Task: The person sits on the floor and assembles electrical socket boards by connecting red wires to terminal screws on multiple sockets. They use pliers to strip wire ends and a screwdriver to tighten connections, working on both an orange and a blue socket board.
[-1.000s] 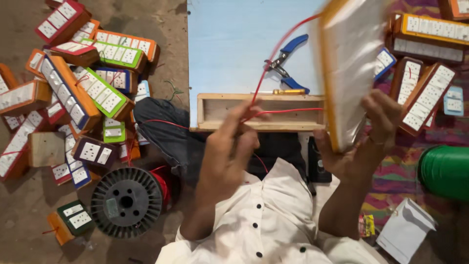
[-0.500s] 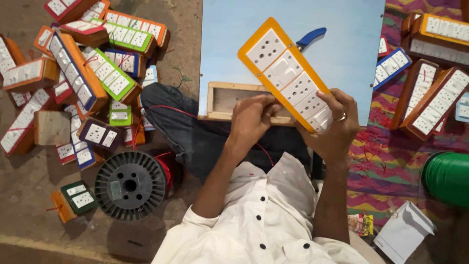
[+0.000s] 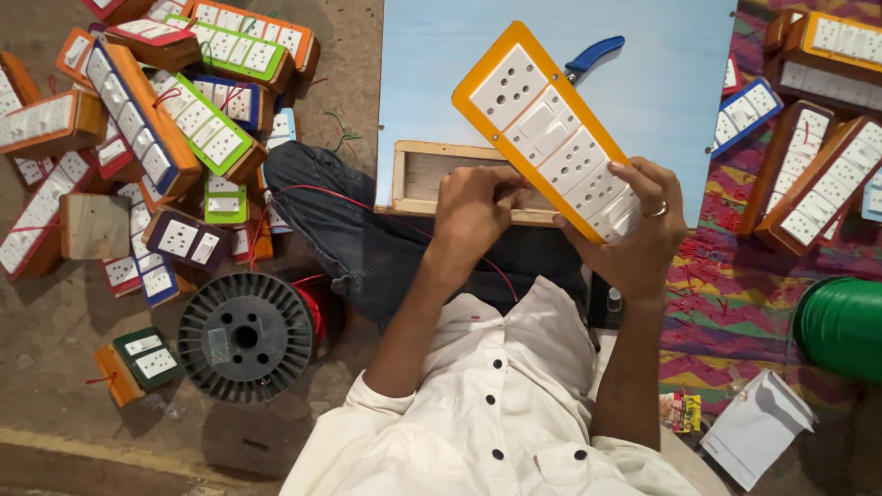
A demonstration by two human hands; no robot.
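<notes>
Two hands work one orange switch plate [image 3: 549,131]: right hand [image 3: 634,234] clamps its lower end, left hand [image 3: 473,209] pinches red wire [image 3: 349,197] beneath; best kept steady over the wooden box [image 3: 413,174].

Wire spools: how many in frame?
2. A black spool wound with red wire lies flat on the floor at lower left, beside the person's knee. A green spool sits at the right edge, partly cut off. Others may be out of view.

Black wire spool [image 3: 246,337] on floor; blue-handled pliers [image 3: 594,55] on board [image 3: 441,73]
</notes>
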